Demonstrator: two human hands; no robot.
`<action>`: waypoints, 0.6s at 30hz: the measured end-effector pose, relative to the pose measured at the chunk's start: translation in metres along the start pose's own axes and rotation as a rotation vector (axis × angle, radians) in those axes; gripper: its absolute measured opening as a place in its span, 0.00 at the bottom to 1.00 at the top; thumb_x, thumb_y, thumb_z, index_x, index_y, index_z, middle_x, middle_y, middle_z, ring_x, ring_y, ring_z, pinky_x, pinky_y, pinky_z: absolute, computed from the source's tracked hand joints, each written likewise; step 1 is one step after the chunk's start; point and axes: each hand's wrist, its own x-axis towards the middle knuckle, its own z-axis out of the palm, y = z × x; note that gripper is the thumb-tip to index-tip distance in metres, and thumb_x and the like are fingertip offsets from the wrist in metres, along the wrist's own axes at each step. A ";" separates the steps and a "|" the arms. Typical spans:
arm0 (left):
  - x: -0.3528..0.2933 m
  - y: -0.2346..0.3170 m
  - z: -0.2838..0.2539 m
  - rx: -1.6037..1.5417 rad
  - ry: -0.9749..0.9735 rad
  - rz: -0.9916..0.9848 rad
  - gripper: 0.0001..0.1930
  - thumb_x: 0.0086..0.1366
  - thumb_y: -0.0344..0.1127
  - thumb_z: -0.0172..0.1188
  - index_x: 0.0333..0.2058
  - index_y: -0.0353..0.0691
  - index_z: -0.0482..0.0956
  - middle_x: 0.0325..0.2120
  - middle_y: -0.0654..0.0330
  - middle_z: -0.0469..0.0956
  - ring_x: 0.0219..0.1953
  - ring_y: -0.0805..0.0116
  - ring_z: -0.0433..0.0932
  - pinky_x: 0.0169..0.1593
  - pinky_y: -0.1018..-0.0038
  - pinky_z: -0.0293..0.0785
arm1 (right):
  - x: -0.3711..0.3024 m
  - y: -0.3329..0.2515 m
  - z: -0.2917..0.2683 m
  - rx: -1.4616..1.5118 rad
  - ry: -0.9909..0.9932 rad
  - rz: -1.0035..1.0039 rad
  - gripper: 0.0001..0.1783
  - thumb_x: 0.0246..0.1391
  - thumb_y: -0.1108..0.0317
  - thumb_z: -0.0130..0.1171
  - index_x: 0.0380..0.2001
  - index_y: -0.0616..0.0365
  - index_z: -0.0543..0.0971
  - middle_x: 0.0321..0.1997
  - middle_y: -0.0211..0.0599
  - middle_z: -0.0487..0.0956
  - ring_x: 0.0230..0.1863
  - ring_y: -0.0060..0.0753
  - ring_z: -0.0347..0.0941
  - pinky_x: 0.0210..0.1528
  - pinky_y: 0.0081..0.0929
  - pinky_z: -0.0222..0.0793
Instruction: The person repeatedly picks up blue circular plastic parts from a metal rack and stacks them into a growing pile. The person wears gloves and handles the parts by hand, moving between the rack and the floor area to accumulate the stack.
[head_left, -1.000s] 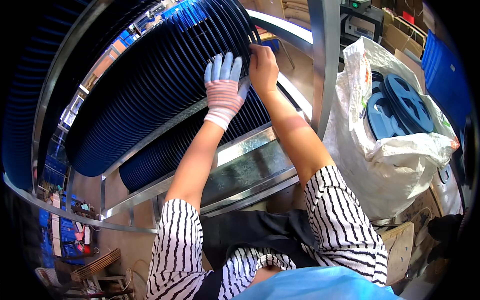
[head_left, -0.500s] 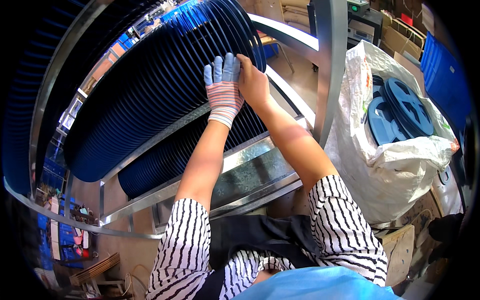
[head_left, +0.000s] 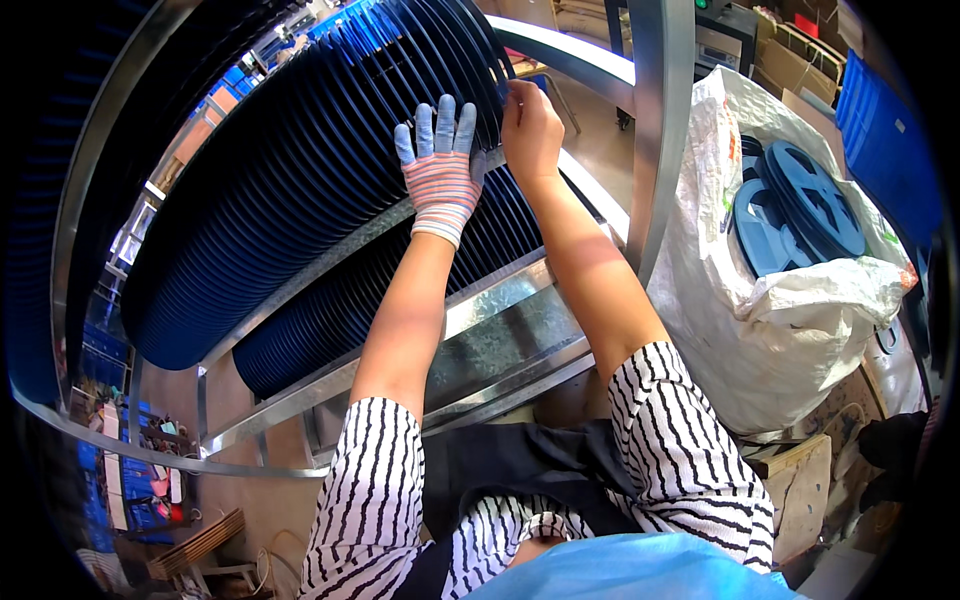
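Observation:
A long row of thin dark blue discs (head_left: 270, 190) stands on edge in a metal rack (head_left: 310, 268). My left hand (head_left: 440, 170), in a striped glove with blue-grey fingers, lies on the rims near the row's right end, its fingers stretched and spread. Just right of it, my bare right hand (head_left: 533, 130) is closed, thumb and fingertips at the rim of the endmost disc (head_left: 500, 65). How much of that disc lies between the fingers is partly hidden. Below runs a second row of similar discs (head_left: 330, 335).
To the right stands a large white woven sack (head_left: 750, 350) holding several blue plastic reels (head_left: 815, 200). A thick metal post (head_left: 660, 130) rises between rack and sack. Blue bins (head_left: 885, 150) stand at the far right. Wooden boards (head_left: 795, 490) lie at lower right.
My right hand has moved away from the left, to the right and slightly up along the end disc. The left hand has shifted a little left and its fingers have spread.

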 end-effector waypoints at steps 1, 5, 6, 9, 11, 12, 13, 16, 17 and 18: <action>0.000 0.000 0.001 -0.009 0.003 0.000 0.42 0.52 0.51 0.61 0.66 0.56 0.57 0.69 0.56 0.47 0.71 0.48 0.38 0.68 0.47 0.24 | 0.001 0.001 0.002 -0.071 -0.006 -0.025 0.08 0.56 0.69 0.51 0.39 0.53 0.75 0.35 0.42 0.79 0.35 0.52 0.77 0.35 0.44 0.73; 0.000 0.000 0.002 -0.007 0.005 0.001 0.41 0.53 0.52 0.60 0.66 0.57 0.57 0.69 0.55 0.47 0.71 0.47 0.38 0.67 0.46 0.23 | 0.004 -0.006 0.001 -0.209 -0.039 -0.040 0.06 0.54 0.66 0.57 0.36 0.49 0.78 0.32 0.34 0.79 0.32 0.43 0.78 0.32 0.38 0.73; 0.000 0.000 0.002 0.002 0.006 0.002 0.41 0.53 0.52 0.60 0.66 0.57 0.57 0.69 0.55 0.47 0.71 0.47 0.38 0.67 0.46 0.23 | 0.005 -0.007 0.003 -0.239 -0.040 -0.085 0.06 0.53 0.65 0.57 0.36 0.48 0.78 0.31 0.33 0.79 0.31 0.42 0.78 0.31 0.38 0.73; 0.001 0.000 0.003 0.012 0.026 0.000 0.40 0.54 0.54 0.58 0.66 0.57 0.57 0.69 0.54 0.47 0.70 0.46 0.38 0.67 0.46 0.23 | 0.009 -0.007 0.006 -0.366 -0.116 -0.179 0.09 0.50 0.68 0.56 0.37 0.47 0.76 0.31 0.32 0.78 0.31 0.42 0.79 0.29 0.37 0.74; 0.002 0.001 0.001 0.053 0.016 0.000 0.40 0.54 0.54 0.58 0.66 0.57 0.56 0.69 0.54 0.47 0.70 0.46 0.37 0.67 0.45 0.23 | 0.012 -0.007 0.008 -0.402 -0.152 -0.214 0.10 0.49 0.69 0.55 0.38 0.48 0.75 0.31 0.32 0.78 0.30 0.42 0.79 0.28 0.37 0.74; 0.001 0.000 0.002 0.074 0.006 -0.001 0.40 0.54 0.55 0.57 0.66 0.57 0.56 0.69 0.54 0.47 0.70 0.46 0.37 0.67 0.45 0.22 | 0.010 -0.009 0.010 -0.389 -0.155 -0.221 0.10 0.49 0.69 0.55 0.38 0.48 0.75 0.31 0.33 0.78 0.30 0.42 0.79 0.28 0.37 0.74; 0.000 -0.001 0.003 0.112 0.005 0.003 0.41 0.55 0.56 0.56 0.67 0.56 0.55 0.69 0.54 0.46 0.71 0.46 0.36 0.67 0.45 0.21 | 0.008 -0.011 0.011 -0.375 -0.158 -0.228 0.11 0.49 0.69 0.55 0.38 0.49 0.75 0.31 0.33 0.79 0.30 0.42 0.79 0.29 0.38 0.74; 0.000 0.000 0.007 0.117 0.002 -0.003 0.41 0.56 0.57 0.54 0.67 0.55 0.54 0.69 0.55 0.45 0.71 0.45 0.35 0.67 0.45 0.20 | 0.005 -0.013 0.012 -0.362 -0.234 -0.184 0.13 0.50 0.67 0.53 0.42 0.51 0.75 0.30 0.36 0.80 0.29 0.44 0.80 0.30 0.39 0.75; 0.000 0.000 0.008 0.105 -0.026 -0.004 0.41 0.57 0.58 0.52 0.67 0.54 0.53 0.69 0.55 0.45 0.71 0.46 0.34 0.67 0.45 0.20 | 0.004 -0.011 0.016 -0.404 -0.252 -0.170 0.18 0.50 0.65 0.56 0.47 0.52 0.75 0.31 0.41 0.81 0.28 0.45 0.79 0.29 0.38 0.75; 0.001 0.001 0.009 0.129 -0.004 0.006 0.41 0.57 0.58 0.52 0.67 0.54 0.53 0.69 0.55 0.45 0.71 0.46 0.35 0.66 0.45 0.20 | 0.004 -0.012 0.020 -0.393 -0.268 -0.113 0.21 0.51 0.66 0.54 0.50 0.54 0.73 0.32 0.44 0.81 0.29 0.49 0.79 0.32 0.42 0.75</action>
